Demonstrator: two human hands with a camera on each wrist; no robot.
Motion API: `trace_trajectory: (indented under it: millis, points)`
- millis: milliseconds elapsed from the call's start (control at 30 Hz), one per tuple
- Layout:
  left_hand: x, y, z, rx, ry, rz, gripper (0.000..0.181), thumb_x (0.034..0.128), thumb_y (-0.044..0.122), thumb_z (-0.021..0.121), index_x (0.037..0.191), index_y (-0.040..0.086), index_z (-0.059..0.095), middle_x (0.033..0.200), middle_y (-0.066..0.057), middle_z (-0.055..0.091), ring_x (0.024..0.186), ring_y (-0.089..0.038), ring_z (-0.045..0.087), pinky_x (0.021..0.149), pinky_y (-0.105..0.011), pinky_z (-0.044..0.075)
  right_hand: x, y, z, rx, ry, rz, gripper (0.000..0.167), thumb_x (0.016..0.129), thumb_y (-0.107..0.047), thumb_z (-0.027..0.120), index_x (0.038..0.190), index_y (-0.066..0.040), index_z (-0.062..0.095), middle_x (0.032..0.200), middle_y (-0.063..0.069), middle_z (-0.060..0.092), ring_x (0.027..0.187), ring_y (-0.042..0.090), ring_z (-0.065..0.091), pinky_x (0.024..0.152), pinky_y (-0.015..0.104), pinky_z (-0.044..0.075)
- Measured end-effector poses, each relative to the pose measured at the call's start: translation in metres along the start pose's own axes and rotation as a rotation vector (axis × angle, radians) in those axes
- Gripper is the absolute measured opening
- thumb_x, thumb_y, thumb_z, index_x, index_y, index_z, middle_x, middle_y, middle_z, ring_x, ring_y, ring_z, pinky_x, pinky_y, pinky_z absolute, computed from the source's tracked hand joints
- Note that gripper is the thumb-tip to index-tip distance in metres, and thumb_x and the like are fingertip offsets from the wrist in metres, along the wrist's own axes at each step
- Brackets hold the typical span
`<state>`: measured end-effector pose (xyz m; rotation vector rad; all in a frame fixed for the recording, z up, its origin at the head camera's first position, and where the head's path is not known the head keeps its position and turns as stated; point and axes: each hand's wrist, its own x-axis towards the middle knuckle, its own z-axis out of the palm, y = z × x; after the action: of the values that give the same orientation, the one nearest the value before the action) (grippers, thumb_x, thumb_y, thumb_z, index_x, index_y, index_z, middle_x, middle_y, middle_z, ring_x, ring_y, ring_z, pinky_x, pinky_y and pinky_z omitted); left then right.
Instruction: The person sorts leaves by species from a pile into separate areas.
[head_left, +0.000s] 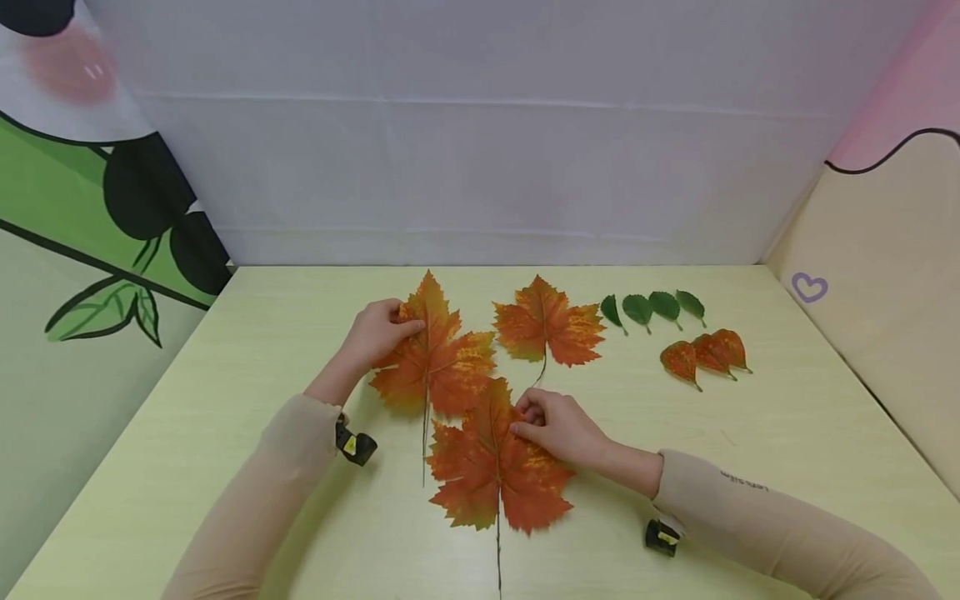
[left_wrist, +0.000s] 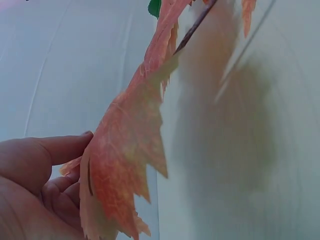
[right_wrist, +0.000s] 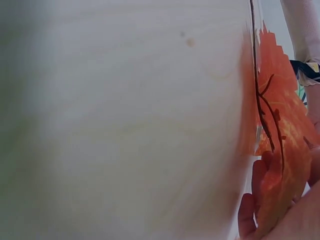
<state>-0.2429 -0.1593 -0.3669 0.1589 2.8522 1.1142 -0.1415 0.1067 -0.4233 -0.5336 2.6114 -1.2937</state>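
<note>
In the head view my left hand point(head_left: 381, 333) pinches the upper left of an orange maple leaf point(head_left: 457, 375) on a thin stem, thumb on its face. The left wrist view shows that leaf point(left_wrist: 130, 155) tilted up off the table, its shadow beside it. My right hand point(head_left: 561, 427) pinches the upper right edge of a second orange maple leaf point(head_left: 502, 475), nearer the front. Its dark stem points toward the table's front edge. The right wrist view has curled fingers point(right_wrist: 247, 215) behind this leaf point(right_wrist: 280, 130). The two leaves overlap slightly in the head view.
A third orange maple leaf point(head_left: 546, 325) lies behind, its stem bent toward my right hand. Several small green leaves point(head_left: 637, 310) form a row at the back right, with three small orange-red leaves point(head_left: 712, 354) in front. A pale cloth wall point(head_left: 495, 183) bounds the table point(head_left: 247, 358).
</note>
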Motion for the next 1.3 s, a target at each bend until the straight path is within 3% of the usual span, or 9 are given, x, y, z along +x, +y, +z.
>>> trace_trajectory:
  millis: [200, 400, 467, 533, 600, 667, 833, 1033, 1300]
  points:
    - [0.007, -0.005, 0.000, 0.008, -0.001, -0.004, 0.036, 0.0885, 0.026, 0.059, 0.072, 0.009, 0.032, 0.065, -0.003, 0.034, 0.058, -0.017, 0.037, 0.054, -0.028, 0.031, 0.001, 0.001, 0.001, -0.006, 0.002, 0.003, 0.011, 0.083, -0.014, 0.066, 0.089, -0.008, 0.059, 0.072, -0.003, 0.059, 0.065, 0.009, 0.053, 0.064, 0.023, 0.043]
    - [0.017, -0.012, -0.009, 0.032, 0.024, -0.016, 0.033, 0.0886, 0.027, 0.059, 0.075, 0.006, 0.037, 0.069, -0.005, 0.038, 0.063, -0.019, 0.038, 0.057, -0.030, 0.033, 0.001, 0.002, 0.001, -0.011, 0.000, -0.002, 0.011, 0.083, -0.014, 0.066, 0.089, -0.008, 0.059, 0.072, -0.003, 0.059, 0.065, 0.008, 0.052, 0.064, 0.023, 0.043]
    - [0.020, -0.015, -0.013, 0.033, 0.022, -0.030, 0.029, 0.0889, 0.027, 0.058, 0.085, 0.002, 0.046, 0.079, -0.011, 0.048, 0.069, -0.022, 0.045, 0.061, -0.031, 0.037, 0.000, 0.001, 0.000, -0.014, 0.002, 0.003, 0.011, 0.083, -0.014, 0.066, 0.089, -0.008, 0.059, 0.072, -0.004, 0.059, 0.065, 0.008, 0.052, 0.064, 0.022, 0.043]
    - [0.022, -0.019, -0.019, 0.030, 0.016, -0.046, 0.036, 0.0893, 0.028, 0.057, 0.107, -0.003, 0.051, 0.097, -0.018, 0.055, 0.081, -0.027, 0.051, 0.069, -0.034, 0.043, 0.000, 0.001, 0.000, -0.016, 0.004, 0.009, 0.010, 0.083, -0.014, 0.066, 0.088, -0.009, 0.059, 0.072, -0.004, 0.059, 0.065, 0.008, 0.052, 0.064, 0.023, 0.043]
    - [0.024, -0.024, -0.024, 0.022, 0.013, -0.058, 0.049, 0.0897, 0.028, 0.057, 0.125, -0.004, 0.046, 0.114, -0.022, 0.054, 0.093, -0.031, 0.054, 0.077, -0.039, 0.045, 0.000, 0.001, 0.000, -0.015, 0.003, 0.008, 0.010, 0.083, -0.014, 0.066, 0.088, -0.009, 0.059, 0.072, -0.004, 0.059, 0.065, 0.008, 0.052, 0.064, 0.023, 0.043]
    - [0.026, -0.029, -0.029, 0.025, 0.022, -0.067, 0.055, 0.0899, 0.029, 0.056, 0.130, -0.005, 0.042, 0.119, -0.023, 0.053, 0.098, -0.033, 0.054, 0.080, -0.040, 0.045, 0.000, 0.001, -0.001, -0.014, 0.001, 0.008, 0.010, 0.083, -0.015, 0.066, 0.087, -0.009, 0.059, 0.071, -0.004, 0.059, 0.064, 0.008, 0.052, 0.063, 0.023, 0.043]
    - [0.031, -0.039, -0.040, 0.040, 0.062, -0.099, 0.040, 0.0891, 0.032, 0.057, 0.110, -0.002, 0.054, 0.107, -0.020, 0.057, 0.084, -0.028, 0.055, 0.067, -0.032, 0.045, -0.001, 0.001, -0.001, -0.015, -0.008, 0.000, 0.010, 0.083, -0.015, 0.066, 0.086, -0.009, 0.059, 0.071, -0.004, 0.059, 0.065, 0.008, 0.052, 0.063, 0.022, 0.043]
    - [0.041, -0.055, -0.052, 0.025, 0.118, -0.096, 0.039, 0.0883, 0.034, 0.058, 0.108, 0.000, 0.057, 0.098, -0.016, 0.058, 0.075, -0.022, 0.055, 0.060, -0.026, 0.045, -0.002, 0.001, -0.001, -0.019, 0.000, 0.000, 0.010, 0.082, -0.015, 0.066, 0.087, -0.010, 0.059, 0.072, -0.005, 0.059, 0.066, 0.008, 0.053, 0.064, 0.023, 0.043]
    - [0.045, -0.076, -0.063, 0.037, 0.191, -0.101, 0.033, 0.0873, 0.035, 0.059, 0.090, 0.001, 0.057, 0.081, -0.009, 0.055, 0.066, -0.019, 0.049, 0.055, -0.026, 0.042, -0.002, 0.003, 0.001, -0.032, -0.006, -0.010, 0.010, 0.082, -0.016, 0.067, 0.085, -0.011, 0.059, 0.072, -0.005, 0.060, 0.066, 0.008, 0.053, 0.064, 0.023, 0.043]
